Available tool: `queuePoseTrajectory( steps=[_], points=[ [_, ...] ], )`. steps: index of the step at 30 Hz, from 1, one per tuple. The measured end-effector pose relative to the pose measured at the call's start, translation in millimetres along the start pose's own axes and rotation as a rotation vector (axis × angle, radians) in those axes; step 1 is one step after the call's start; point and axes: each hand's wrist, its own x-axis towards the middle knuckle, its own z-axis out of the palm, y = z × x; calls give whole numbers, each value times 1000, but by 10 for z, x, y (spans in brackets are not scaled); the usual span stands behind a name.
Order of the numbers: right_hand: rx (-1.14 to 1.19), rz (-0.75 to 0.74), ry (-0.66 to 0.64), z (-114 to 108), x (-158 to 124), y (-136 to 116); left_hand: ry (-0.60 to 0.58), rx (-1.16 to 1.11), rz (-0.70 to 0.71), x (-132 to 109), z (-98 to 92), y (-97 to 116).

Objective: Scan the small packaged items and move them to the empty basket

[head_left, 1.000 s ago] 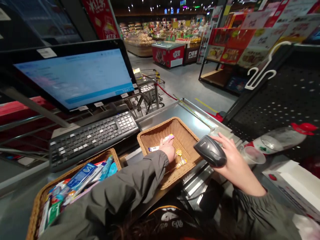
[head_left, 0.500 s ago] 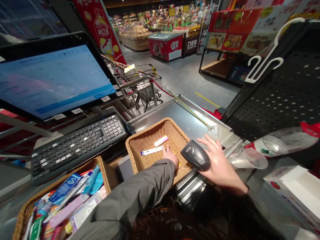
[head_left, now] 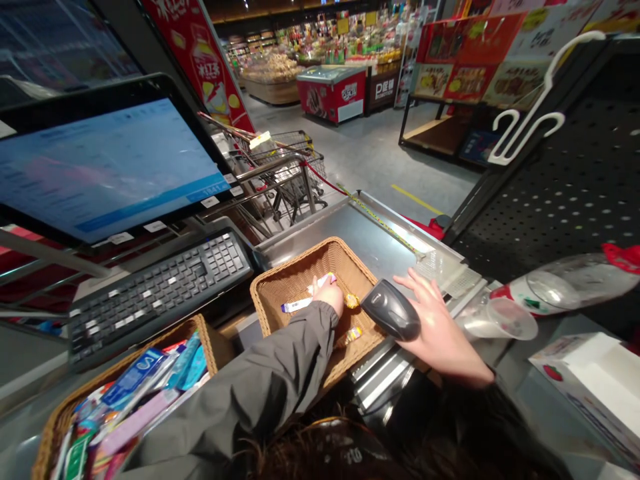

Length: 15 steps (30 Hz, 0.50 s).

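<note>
My right hand (head_left: 445, 337) is clutching the scanner (head_left: 391, 310), can't tell from here if my left hand (head_left: 329, 297) is pinching that slim pack (head_left: 296, 305) in the basket (head_left: 297, 270), but it looks light, stiffish, I'd grab mid-length.

Black scanner (head_left: 391, 310) tilts near basket (head_left: 345, 257) holding small packets (head_left: 296, 305).

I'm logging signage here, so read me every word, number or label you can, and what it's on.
"PROMOTION", beneath a large "P": dark stand.
"1841", colon unclear: monitor.
"S": blue packet.
Too small or blurred: other monitor text, red banner, freezer, scanner, white box.
</note>
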Motion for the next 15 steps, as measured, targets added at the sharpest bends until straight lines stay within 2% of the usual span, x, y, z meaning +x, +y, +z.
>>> queuePoseTrajectory(
  steps=[4,7,11,15],
  points=[
    [-17,-23,57,-7,-13,-95,37,-8,-56,-93,-542,-61],
    [-26,-44,93,-7,-8,-191,97,-27,-79,-261,-939,-77],
    [-13,-88,115,-3,11,-365,194,-60,-108,-599,-1362,-144],
    [-3,-176,128,17,53,-589,300,-42,-152,-1047,-1680,-239]
  ],
)
